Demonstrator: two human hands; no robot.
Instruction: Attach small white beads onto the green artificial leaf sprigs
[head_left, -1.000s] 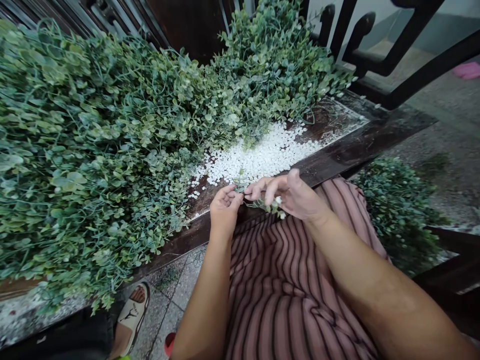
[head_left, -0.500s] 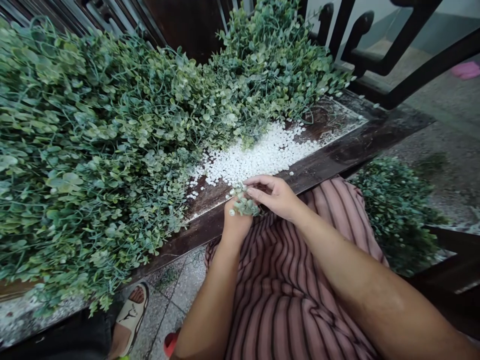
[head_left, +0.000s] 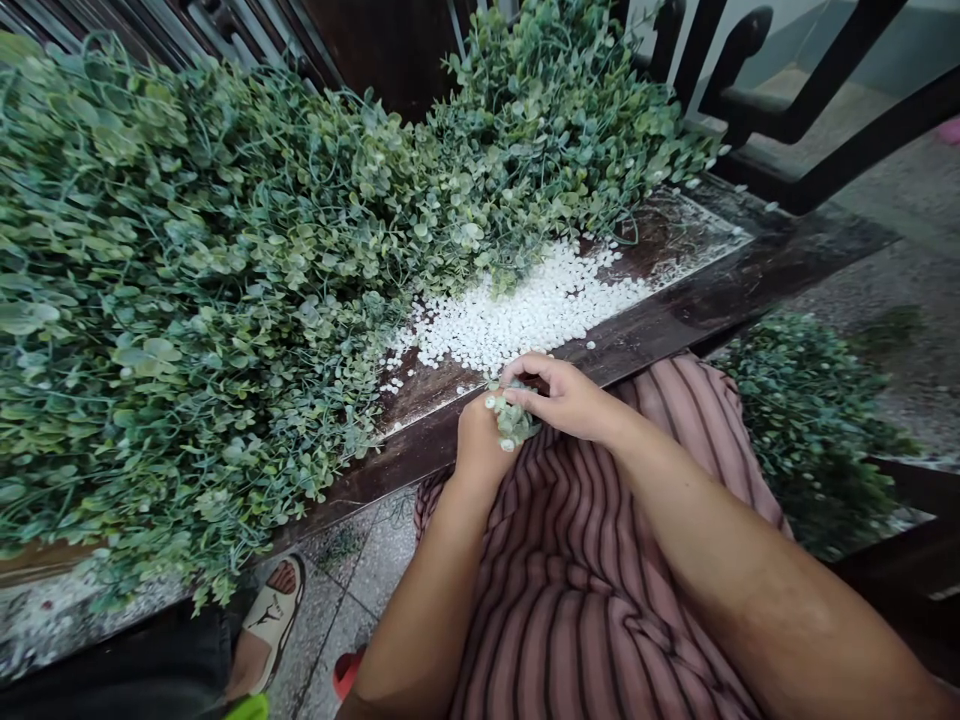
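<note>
My left hand (head_left: 484, 440) is closed around a small sprig of artificial green leaves (head_left: 514, 425), which carries a few white round bits. The stem of the sprig is hidden inside the hand. My right hand (head_left: 559, 395) meets it from the right, thumb and forefinger pinched together at the top of the sprig. What lies between those fingertips is too small to make out. Just beyond both hands, a spread of small white beads (head_left: 525, 310) covers part of the dark wooden bench (head_left: 660, 325).
A large heap of artificial greenery (head_left: 225, 270) fills the bench's left and back. More greenery (head_left: 817, 430) stands low on the right. Dark wooden railings (head_left: 802, 120) rise at the back right. Another person's sandalled foot (head_left: 274, 620) rests on the tiled floor at lower left.
My left hand has turned a little and the sprig has shifted slightly right and down. My right fingers stay at its top. The whole view has shifted slightly.
</note>
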